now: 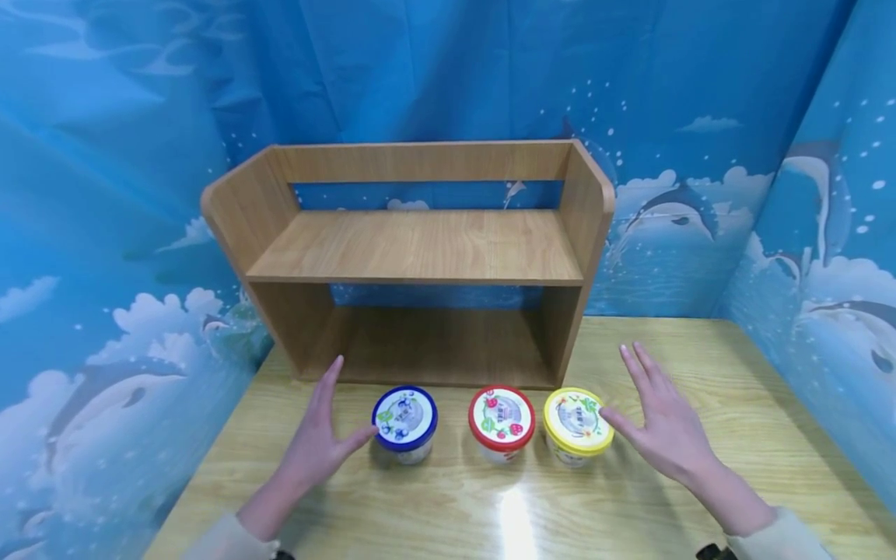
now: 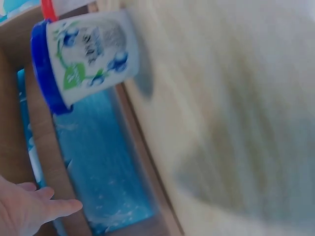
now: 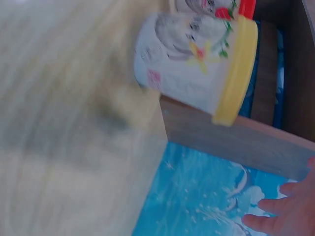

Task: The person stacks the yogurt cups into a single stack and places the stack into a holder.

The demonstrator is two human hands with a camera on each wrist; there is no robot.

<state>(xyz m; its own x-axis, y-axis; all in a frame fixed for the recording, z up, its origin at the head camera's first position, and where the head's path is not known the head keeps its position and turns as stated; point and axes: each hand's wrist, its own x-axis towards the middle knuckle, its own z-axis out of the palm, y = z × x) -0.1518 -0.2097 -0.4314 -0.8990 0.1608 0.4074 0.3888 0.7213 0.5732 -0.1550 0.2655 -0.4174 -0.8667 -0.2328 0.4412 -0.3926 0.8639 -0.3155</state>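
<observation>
Three lidded tubs stand upright in a row on the table. The blue-lidded tub [image 1: 405,420] with blueberry pictures is on the left, the red-lidded tub [image 1: 501,424] in the middle, and the yellow-lidded tub [image 1: 578,424] on the right. My left hand [image 1: 318,443] is spread beside the blue-lidded tub, its thumb close to the lid's edge. Past the yellow-lidded tub, my right hand [image 1: 665,428] has its fingers apart, thumb near that lid. Whether either thumb touches a lid I cannot tell. Neither hand grips anything. Both wrist views show the nearby tub's printed side.
Behind the tubs stands a two-level wooden shelf [image 1: 416,268] at the back of the pale wood table [image 1: 448,505]. Blue curtains [image 1: 448,70] printed with dolphins and clouds hang behind it and on both sides.
</observation>
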